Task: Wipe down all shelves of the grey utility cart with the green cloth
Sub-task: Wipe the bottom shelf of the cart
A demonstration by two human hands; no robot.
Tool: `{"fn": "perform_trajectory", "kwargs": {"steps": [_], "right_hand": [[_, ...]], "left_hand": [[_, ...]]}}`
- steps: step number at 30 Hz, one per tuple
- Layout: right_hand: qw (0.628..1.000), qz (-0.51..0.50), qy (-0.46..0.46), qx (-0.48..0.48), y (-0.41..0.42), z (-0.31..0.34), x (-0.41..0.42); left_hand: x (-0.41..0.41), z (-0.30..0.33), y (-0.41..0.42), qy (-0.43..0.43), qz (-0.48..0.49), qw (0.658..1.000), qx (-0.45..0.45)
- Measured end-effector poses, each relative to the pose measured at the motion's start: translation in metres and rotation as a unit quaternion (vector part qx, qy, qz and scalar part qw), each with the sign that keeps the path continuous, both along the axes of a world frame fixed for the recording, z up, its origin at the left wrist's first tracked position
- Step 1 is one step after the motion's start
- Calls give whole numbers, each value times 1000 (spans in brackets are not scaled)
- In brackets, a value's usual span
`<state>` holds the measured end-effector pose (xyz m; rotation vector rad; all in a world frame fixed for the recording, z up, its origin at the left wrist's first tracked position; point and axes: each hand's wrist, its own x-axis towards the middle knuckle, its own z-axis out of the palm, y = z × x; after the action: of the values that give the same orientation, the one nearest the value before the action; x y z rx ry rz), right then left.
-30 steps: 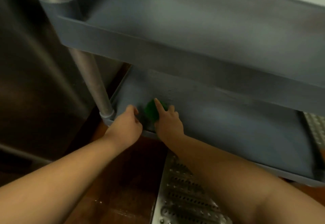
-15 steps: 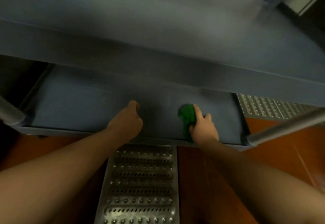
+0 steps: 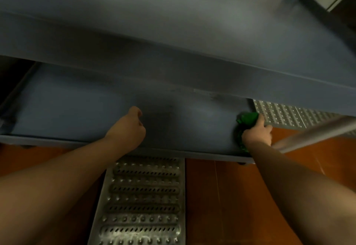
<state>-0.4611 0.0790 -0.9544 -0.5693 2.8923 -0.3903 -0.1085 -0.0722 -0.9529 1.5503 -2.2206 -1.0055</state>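
Head view: right hand (image 3: 256,136) grips green cloth (image 3: 245,121), pressing it on lower shelf (image 3: 77,110) at right edge to wipe; left hand (image 3: 128,129) loosely curled, empty, bracing mid-shelf.

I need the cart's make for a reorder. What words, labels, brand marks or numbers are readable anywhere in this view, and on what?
None: no readable text on the grey cart's lower shelf, the upper shelf, the green cloth or the metal floor grate. The view is motion-blurred, so fine print may be lost.
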Motion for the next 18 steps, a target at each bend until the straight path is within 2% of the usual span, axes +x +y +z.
{"fn": "perform_trajectory", "kwargs": {"steps": [7,13,16,18], "right_hand": [[996,28,-31,-81,-9,-10,35],[992,90,-35,-80,-44,-18,79],[990,117,-32,-71,-67,-24,105],[988,136,-28,-64,-82,-26,124]], "left_hand": [[24,5,-11,15,-7,1000,6],[53,17,-25,26,24,999,2],[77,24,-30,5,-18,999,28],[97,25,-34,23,-1,999,25]]}}
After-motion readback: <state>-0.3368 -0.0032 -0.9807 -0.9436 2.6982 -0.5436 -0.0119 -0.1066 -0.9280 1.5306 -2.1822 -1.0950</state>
